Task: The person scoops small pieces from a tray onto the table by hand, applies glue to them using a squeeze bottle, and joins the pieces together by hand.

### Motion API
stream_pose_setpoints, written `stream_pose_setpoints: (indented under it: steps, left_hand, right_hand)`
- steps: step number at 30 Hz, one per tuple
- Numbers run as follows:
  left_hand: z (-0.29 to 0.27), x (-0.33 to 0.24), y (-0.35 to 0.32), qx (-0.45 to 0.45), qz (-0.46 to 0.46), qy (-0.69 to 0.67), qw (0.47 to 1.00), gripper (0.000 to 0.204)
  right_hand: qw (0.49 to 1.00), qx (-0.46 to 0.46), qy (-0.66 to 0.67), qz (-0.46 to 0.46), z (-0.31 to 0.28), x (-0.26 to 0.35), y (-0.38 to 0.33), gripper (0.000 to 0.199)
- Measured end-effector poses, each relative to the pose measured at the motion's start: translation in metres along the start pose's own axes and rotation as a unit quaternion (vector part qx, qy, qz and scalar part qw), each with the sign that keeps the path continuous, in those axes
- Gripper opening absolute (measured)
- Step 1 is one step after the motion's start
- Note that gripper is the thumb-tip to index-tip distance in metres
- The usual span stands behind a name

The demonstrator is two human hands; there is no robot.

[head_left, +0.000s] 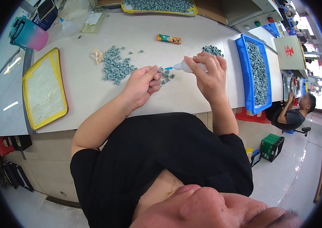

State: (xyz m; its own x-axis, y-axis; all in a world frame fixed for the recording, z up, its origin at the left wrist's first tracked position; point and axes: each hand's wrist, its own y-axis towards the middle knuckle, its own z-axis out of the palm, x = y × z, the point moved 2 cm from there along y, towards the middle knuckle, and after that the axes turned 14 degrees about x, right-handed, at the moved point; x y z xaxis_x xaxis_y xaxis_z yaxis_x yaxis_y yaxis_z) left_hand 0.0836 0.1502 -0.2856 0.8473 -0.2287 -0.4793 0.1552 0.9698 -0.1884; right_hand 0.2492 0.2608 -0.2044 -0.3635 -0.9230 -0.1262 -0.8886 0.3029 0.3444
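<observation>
My left hand (143, 84) is closed, pinching a small grey-green part (160, 70) between thumb and fingertips. A white squeeze bottle (183, 66) with a blue needle tip lies tilted in my right hand (211, 76), its fingers wrapped round the body. The tip points left and sits right at the small part; whether they touch I cannot tell. Just left of my left hand spreads a loose pile of similar grey-green parts (116, 66). Several more parts (167, 77) lie between my hands, and a smaller heap (213, 50) shows behind my right hand.
A blue bin (240, 49) full of parts stands at right. Yellow-edged trays lie at left (63, 91) and at the back (161, 13). An orange-green cylinder (169, 39), crumpled tissue (97, 56), another squeeze bottle (68, 28) and a teal-pink jug (37, 39) are on the table. A person (294, 114) sits far right.
</observation>
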Motion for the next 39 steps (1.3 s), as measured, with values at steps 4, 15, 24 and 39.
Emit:
stream_pose_setpoints:
  steps: [4, 15, 24, 39]
  left_hand:
    - [-0.001, 0.0, 0.0, -0.003, -0.003, -0.013, 1.0, 0.02]
    - [0.004, 0.001, -0.001, 0.0, -0.015, -0.012, 1.0, 0.017]
    - [0.003, 0.002, -0.002, 0.001, -0.016, -0.009, 1.0, 0.02]
    - [0.002, 0.003, -0.001, 0.019, -0.036, -0.041, 0.998, 0.019]
  right_hand:
    - [0.997, -0.01, 0.071, 0.039, 0.006, -0.006, 0.001, 0.035]
    - [0.785, 0.034, 0.585, 0.201, 0.092, -0.012, -0.016, 0.036]
    - [0.913, 0.182, 0.271, 0.246, 0.044, -0.056, -0.043, 0.02]
    - [0.843, 0.143, 0.492, 0.164, 0.014, -0.005, -0.021, 0.013]
